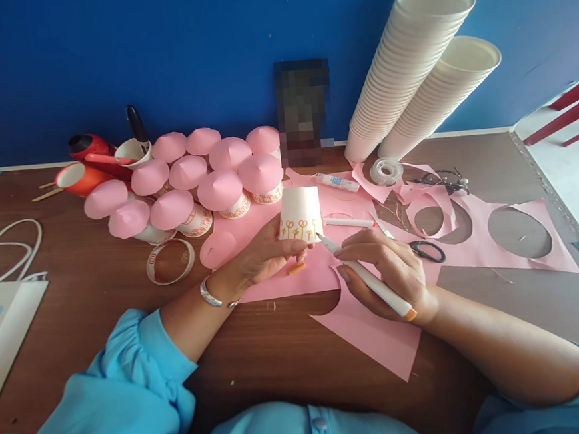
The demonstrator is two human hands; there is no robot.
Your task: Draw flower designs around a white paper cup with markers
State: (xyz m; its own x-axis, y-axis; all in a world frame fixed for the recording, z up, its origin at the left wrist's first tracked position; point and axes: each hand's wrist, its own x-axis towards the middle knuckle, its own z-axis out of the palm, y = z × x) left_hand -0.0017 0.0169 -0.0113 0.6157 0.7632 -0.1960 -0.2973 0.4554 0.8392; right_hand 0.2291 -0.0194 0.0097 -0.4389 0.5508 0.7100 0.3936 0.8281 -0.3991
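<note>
My left hand (262, 256) grips an upturned white paper cup (300, 209) by its rim, where small orange drawings run round the lower edge. My right hand (388, 269) is closed on a white pen with an orange end (375, 285), its tip almost touching the cup's lower right edge. An orange pen cap (296, 268) lies under my left fingers. Both hands hover over pink paper (374, 337) on the brown table (99, 285).
Several pink-capped paper-cup mushrooms (191, 181) cluster at the back left. Two leaning stacks of white cups (409, 80) stand at the back right. Scissors (425, 250), a tape roll (385, 171), a glue tube (337, 182), cut pink sheets (516, 232) and a power strip (2, 330) lie around.
</note>
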